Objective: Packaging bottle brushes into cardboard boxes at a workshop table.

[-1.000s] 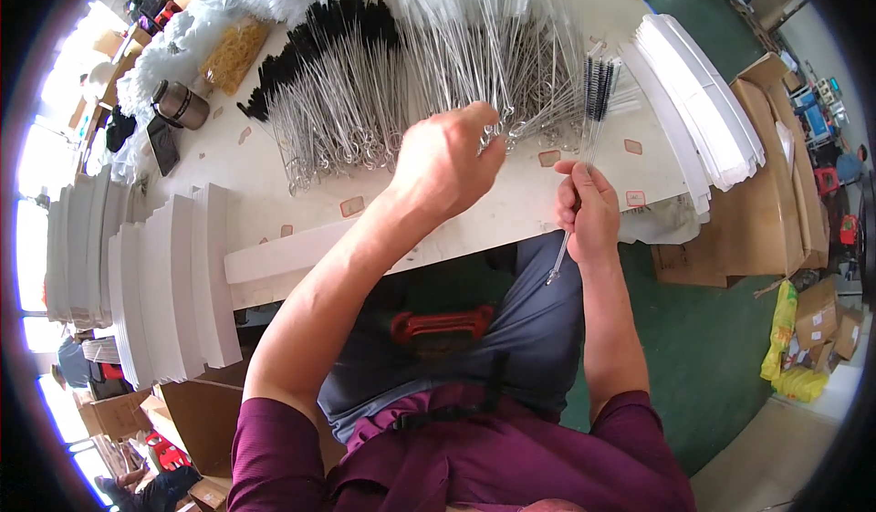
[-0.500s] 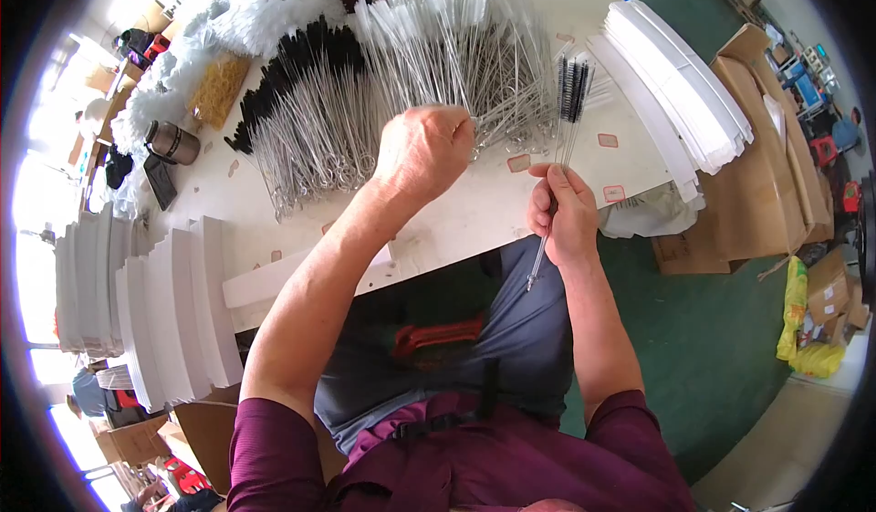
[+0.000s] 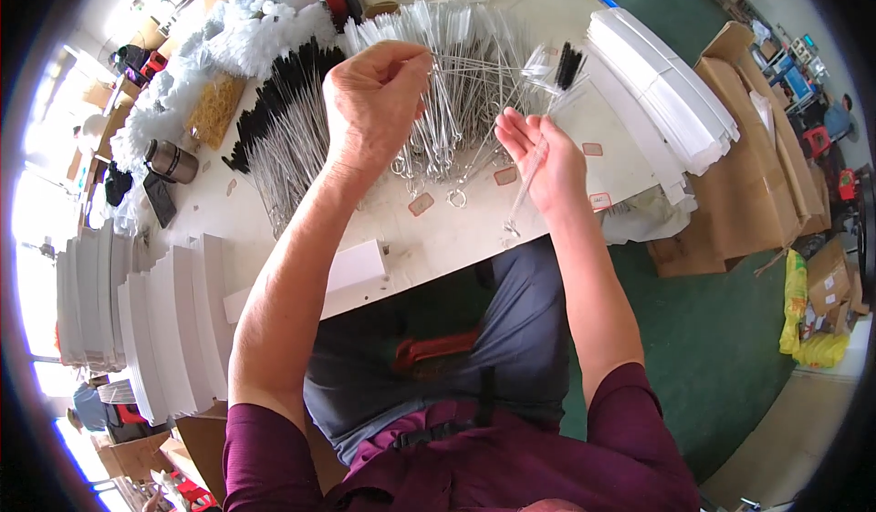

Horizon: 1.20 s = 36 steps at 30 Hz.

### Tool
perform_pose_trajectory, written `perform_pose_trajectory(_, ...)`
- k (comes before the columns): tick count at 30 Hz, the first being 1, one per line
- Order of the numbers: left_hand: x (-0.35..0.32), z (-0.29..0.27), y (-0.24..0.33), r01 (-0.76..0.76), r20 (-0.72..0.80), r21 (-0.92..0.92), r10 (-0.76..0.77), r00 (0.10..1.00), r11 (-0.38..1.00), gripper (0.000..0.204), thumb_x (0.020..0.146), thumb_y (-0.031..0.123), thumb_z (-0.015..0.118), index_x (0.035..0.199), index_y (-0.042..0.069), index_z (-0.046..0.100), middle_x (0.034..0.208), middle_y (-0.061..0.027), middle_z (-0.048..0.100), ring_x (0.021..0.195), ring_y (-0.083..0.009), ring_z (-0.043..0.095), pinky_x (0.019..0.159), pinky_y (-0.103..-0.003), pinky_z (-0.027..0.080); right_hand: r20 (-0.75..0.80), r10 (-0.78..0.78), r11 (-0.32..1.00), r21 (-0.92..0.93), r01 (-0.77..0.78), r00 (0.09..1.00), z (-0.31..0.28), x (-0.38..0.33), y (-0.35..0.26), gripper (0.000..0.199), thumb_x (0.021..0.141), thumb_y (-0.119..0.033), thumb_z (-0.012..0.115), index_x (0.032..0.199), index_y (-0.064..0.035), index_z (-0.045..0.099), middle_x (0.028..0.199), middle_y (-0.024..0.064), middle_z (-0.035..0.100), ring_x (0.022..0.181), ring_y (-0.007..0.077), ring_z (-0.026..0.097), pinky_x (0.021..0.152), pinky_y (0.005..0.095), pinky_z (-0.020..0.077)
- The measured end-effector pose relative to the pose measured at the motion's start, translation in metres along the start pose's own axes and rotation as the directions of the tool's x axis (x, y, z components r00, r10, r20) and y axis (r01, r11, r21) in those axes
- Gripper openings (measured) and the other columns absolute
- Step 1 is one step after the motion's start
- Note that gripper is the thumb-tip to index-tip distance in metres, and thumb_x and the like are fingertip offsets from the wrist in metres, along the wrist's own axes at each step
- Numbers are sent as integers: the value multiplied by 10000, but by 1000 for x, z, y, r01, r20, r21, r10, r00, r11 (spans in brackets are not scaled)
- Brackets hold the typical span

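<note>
My left hand (image 3: 379, 101) is closed above the brush pile, its fingertips pinching what looks like a thin wire brush (image 3: 474, 63) that points right. My right hand (image 3: 552, 170) holds several wire brushes with black bristles (image 3: 568, 67) at the far end. Their blurred shafts (image 3: 531, 179) cross the palm, and the looped ends hang toward me; the fingers are loosely bent. Under and beyond my left hand lie many white-bristled wire brushes (image 3: 447, 115), with ring-shaped handles toward me. Black-bristled brushes (image 3: 287, 151) lie in a heap to the left, partly hidden by my left arm.
Folded white card stacks stand at the right (image 3: 662, 88) and left (image 3: 173, 320) of the table (image 3: 429, 247). A cardboard box (image 3: 753, 165) is beyond the right edge. At the far left are a metal cup (image 3: 171, 161), yellow strands (image 3: 216, 110) and white fluffy material (image 3: 265, 28).
My left hand has moved left and away from me. My right hand has moved slightly left and up, its fingers loosened around the black-bristled brushes. The view has shifted slightly.
</note>
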<state>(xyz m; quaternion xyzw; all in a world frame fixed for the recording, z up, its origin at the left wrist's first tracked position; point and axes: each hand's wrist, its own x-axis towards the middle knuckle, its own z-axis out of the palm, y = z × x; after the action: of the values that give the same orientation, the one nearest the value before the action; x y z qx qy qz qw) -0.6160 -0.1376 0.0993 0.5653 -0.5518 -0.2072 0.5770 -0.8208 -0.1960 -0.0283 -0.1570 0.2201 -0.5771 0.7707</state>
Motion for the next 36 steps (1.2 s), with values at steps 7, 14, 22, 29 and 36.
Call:
perform_pose_trajectory(7, 13, -52, 31, -228, -105, 84, 236, 966, 970, 151, 958, 28, 694, 1074, -33, 770, 834, -72, 740, 688, -100, 662, 644, -237, 546, -67, -8, 1000, -13, 7, 998, 1, 19, 8, 202, 1059, -117, 499, 970, 50, 569, 1204, 304, 609, 1158, 428, 633, 1074, 522, 532)
perform_pose_trajectory(14, 16, -117, 71, -255, -172, -87, 238, 956, 963, 248, 998, 64, 619, 1184, -70, 714, 986, -157, 737, 799, -192, 714, 738, -326, 611, -41, -38, 985, -169, 31, 998, 0, 20, 15, 206, 1056, -143, 523, 965, 30, 588, 1268, 304, 603, 1223, 423, 610, 1119, 527, 489)
perform_pose_trajectory(22, 11, -177, 101, -619, 68, 351, 640, 765, 703, 213, 944, 104, 682, 1091, -36, 745, 966, -158, 741, 787, -260, 724, 720, -346, 604, 16, -117, 952, -282, 117, 993, -11, 23, 12, 223, 1064, -179, 538, 953, 2, 605, 1167, 246, 678, 1155, 372, 659, 1094, 508, 512)
perform_pose_trajectory(29, -49, -161, 168, 102, -51, -35, -104, 993, 994, 171, 909, 54, 673, 967, -97, 727, 828, -172, 737, 634, -245, 722, 593, -296, 582, 368, -126, 827, -474, 303, 921, 65, -53, 1, 281, 1100, -195, 486, 966, 12, 621, 1102, 210, 714, 1088, 313, 701, 1025, 449, 554)
perform_pose_trajectory(36, -62, -162, 135, -30, 246, -200, 80, 966, 979, 209, 973, 117, 659, 1085, -42, 736, 930, -135, 730, 726, -197, 725, 667, -305, 598, 697, 333, 847, -517, 123, 634, 145, -102, 39, 350, 1124, -233, 422, 999, 31, 615, 1128, 256, 708, 1106, 335, 697, 1005, 475, 555)
